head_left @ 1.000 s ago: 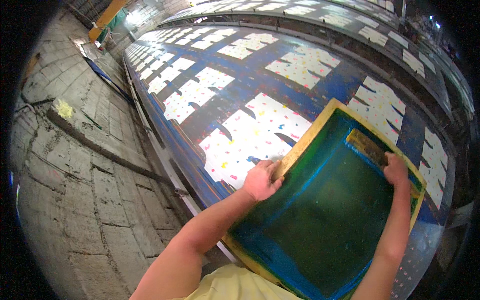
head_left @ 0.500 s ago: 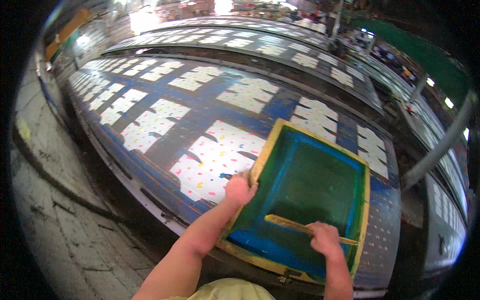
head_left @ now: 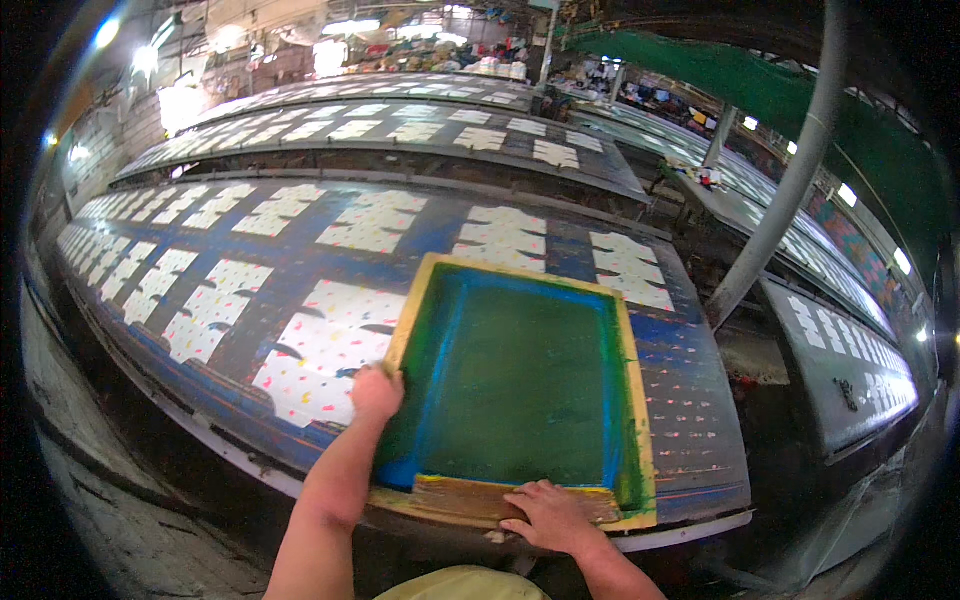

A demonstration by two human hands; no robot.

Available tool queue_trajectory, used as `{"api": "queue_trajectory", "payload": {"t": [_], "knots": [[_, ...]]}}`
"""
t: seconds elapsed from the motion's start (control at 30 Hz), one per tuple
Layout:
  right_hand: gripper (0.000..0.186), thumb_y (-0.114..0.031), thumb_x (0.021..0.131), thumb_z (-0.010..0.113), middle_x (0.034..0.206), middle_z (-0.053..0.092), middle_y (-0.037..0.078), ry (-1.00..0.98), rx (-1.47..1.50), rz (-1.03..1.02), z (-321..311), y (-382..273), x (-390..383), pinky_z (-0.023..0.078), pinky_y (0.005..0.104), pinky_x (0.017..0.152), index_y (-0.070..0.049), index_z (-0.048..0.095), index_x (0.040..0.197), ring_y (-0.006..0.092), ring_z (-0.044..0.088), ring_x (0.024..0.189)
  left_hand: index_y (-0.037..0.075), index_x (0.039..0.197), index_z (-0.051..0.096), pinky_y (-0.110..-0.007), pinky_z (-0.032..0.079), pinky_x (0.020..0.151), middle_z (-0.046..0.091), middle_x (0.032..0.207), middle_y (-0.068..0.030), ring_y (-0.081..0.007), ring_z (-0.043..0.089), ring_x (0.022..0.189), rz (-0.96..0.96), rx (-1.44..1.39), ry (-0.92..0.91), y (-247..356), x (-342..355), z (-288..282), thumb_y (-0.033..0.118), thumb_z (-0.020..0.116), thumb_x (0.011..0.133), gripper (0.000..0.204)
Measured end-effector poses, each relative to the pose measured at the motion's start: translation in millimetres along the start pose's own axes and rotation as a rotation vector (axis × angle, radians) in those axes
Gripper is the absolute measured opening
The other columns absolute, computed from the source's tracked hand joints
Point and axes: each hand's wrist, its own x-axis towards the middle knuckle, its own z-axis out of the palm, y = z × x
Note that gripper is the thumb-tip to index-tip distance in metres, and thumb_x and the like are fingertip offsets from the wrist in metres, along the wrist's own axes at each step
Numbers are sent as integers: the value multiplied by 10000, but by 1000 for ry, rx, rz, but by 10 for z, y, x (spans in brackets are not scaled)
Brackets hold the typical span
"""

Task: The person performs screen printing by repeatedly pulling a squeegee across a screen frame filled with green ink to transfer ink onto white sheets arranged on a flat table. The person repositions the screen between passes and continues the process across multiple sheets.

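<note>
A screen-printing frame (head_left: pixel 530 380) with a yellowish wooden border, green mesh and blue bands lies on the long printing table (head_left: pixel 690 385). My left hand (head_left: pixel 377 393) is closed on the left side of its border. At the screen's near end, my right hand (head_left: pixel 548 512) grips a wooden squeegee (head_left: pixel 455 498), with the fingers over its top and the thumb on the near side. The squeegee spans much of the screen's width beside the near border. Just left of the screen lies a white fabric piece (head_left: pixel 325 350) with small pink and yellow prints; the screen covers part of it.
More white cut fabric pieces (head_left: pixel 375 222) lie in rows along the table. A grey slanting post (head_left: pixel 775 215) stands beyond the right end. Other long tables (head_left: pixel 830 370) run to the right and behind. A concrete floor (head_left: pixel 95 450) borders the left side.
The squeegee has moved from across the mesh to the near end of the screen, now lying level along the border. My view has swung right and up. My left hand still grips the border.
</note>
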Motion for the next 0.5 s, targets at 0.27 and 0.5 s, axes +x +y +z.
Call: {"api": "queue_trajectory", "payload": {"t": [0.27,0.5], "knots": [[611,-453,1045,764,1600,585,219,410,-23,236,-392,1909,-668,414,555,1262,-63,677,1508,443,528,1487,-18,1247,734,-545,596,1032,740,1255,-267,-432,730,1200,-159,123,7,201,-97,-36,608,735,1021,666],[806,-379,1068,767,1641,500,219,720,864,295,155,2769,-795,385,497,1291,29,445,1684,361,504,1532,-38,1241,727,-547,589,1034,735,1253,-271,-447,722,1207,-201,141,-11,265,-64,-37,593,748,1018,670]]}}
